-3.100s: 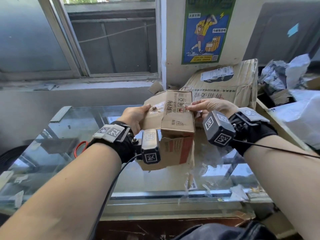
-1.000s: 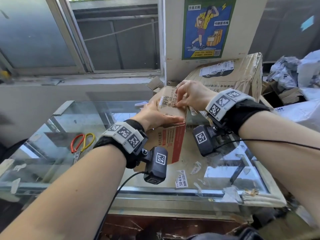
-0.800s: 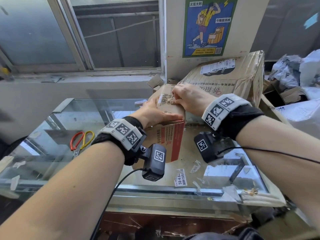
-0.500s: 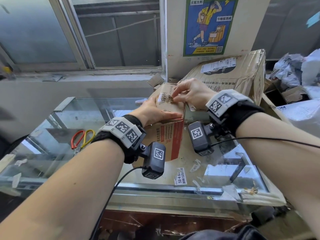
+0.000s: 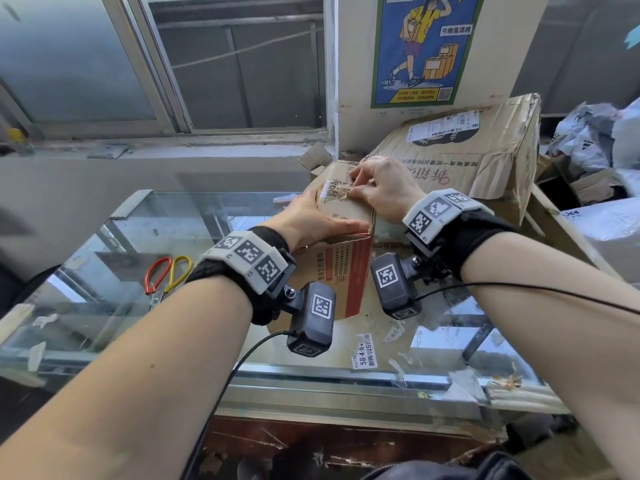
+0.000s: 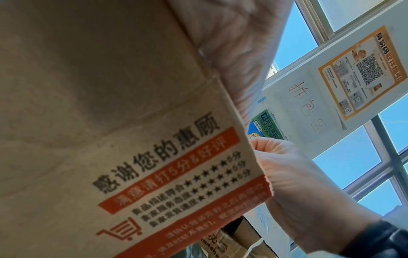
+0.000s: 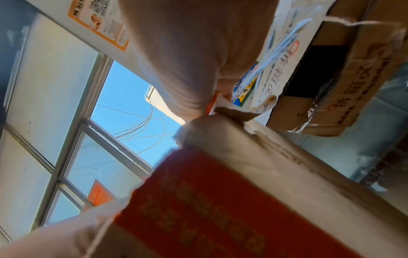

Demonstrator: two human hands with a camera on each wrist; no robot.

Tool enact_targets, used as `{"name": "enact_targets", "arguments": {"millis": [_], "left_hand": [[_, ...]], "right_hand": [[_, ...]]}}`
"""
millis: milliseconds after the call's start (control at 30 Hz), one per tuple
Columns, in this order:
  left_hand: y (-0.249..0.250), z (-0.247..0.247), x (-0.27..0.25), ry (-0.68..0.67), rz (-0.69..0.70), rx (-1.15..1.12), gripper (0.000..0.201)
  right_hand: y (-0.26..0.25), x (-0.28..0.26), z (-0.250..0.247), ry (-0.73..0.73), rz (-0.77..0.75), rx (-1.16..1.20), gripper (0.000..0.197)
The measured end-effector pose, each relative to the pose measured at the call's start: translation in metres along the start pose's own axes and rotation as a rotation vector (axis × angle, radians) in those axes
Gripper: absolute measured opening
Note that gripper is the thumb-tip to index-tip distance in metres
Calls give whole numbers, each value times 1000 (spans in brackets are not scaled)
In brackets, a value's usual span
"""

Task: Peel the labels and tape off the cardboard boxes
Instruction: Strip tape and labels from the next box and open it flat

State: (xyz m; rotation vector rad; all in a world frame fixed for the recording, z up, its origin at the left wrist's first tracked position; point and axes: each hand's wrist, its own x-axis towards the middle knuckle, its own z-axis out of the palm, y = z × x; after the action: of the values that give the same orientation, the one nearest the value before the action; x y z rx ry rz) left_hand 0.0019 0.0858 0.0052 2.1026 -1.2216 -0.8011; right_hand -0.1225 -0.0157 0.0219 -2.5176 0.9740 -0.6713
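Observation:
A small cardboard box (image 5: 341, 268) with red print stands upright on the glass counter (image 5: 166, 237). My left hand (image 5: 320, 216) lies on its top face, thumb stretched along the near edge, pressing it down. My right hand (image 5: 375, 192) reaches over from the right, and its thumb and fingertips (image 5: 353, 188) pinch at a torn strip of tape (image 5: 329, 192) on the top face. The left wrist view shows the box's printed side (image 6: 141, 165) with the right hand (image 6: 284, 162) behind it. Close up in the right wrist view, the pinch holds a lifted scrap of tape (image 7: 229, 106).
Behind the small box leans a big crumpled cardboard box (image 5: 485, 168) bearing a white shipping label (image 5: 443, 128). Red-and-yellow scissors (image 5: 168, 275) lie on the glass at left. Peeled stickers (image 5: 365, 351) dot the glass near the front edge. Plastic mailer bags (image 5: 588, 140) pile up at right.
The box, held up in both hands three seconds ago, now stands on the glass under my left hand. My right hand has come onto its top and picks at the tape there.

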Motion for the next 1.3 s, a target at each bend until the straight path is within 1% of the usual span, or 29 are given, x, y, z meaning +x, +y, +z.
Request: {"name": "enact_targets", "arguments": {"millis": [67, 100, 167, 233, 267, 333, 367, 467, 533, 633, 733, 833, 933, 1000, 1067, 1133, 1200, 1233, 1300], "left_hand": [[-1, -1, 1, 15, 20, -7, 105], [-1, -1, 1, 19, 26, -5, 104], [-1, 0, 1, 11, 21, 1, 107], [1, 2, -1, 4, 17, 6, 114], [2, 2, -2, 8, 17, 8, 120], [3, 3, -1, 22, 24, 24, 131], [3, 4, -1, 29, 25, 35, 134], [0, 5, 3, 57, 29, 64, 140], [-2, 6, 4, 70, 24, 91, 145], [-1, 3, 4, 58, 12, 137, 141], [-2, 2, 5, 68, 19, 145, 129], [-4, 2, 10, 87, 42, 177, 118], [-3, 0, 13, 121, 59, 244, 117], [-3, 0, 13, 132, 55, 272, 118], [-4, 0, 12, 128, 52, 270, 126], [-4, 1, 11, 125, 57, 273, 131], [-3, 1, 11, 126, 78, 278, 123], [-3, 1, 11, 128, 87, 286, 119], [-3, 2, 11, 131, 95, 304, 116]], "right_hand": [[-1, 3, 1, 16, 46, 39, 13], [-2, 4, 1, 8, 67, 52, 14], [-2, 2, -3, -41, 113, 149, 14], [-2, -3, -11, -114, 177, 391, 14], [-2, -6, -14, -161, 178, 458, 18], [-2, -6, -18, -231, 120, 338, 27], [-2, -5, -18, -234, 95, 268, 27], [-4, -1, -17, -167, 39, 211, 18], [-4, 1, -13, -121, -46, 96, 12], [-3, 1, -2, -91, -207, -129, 8], [-1, 2, 3, -82, -249, -188, 9], [1, 4, 6, -37, -221, -166, 6], [1, 10, 10, 11, -136, -104, 8], [1, 14, 11, 11, -70, -55, 10], [2, 16, 6, -34, -23, 13, 10], [2, 14, -2, -108, 11, 151, 14], [3, 9, -11, -181, 38, 277, 22], [3, 8, -12, -201, 31, 261, 25], [3, 10, -11, -183, 12, 196, 22]]}}
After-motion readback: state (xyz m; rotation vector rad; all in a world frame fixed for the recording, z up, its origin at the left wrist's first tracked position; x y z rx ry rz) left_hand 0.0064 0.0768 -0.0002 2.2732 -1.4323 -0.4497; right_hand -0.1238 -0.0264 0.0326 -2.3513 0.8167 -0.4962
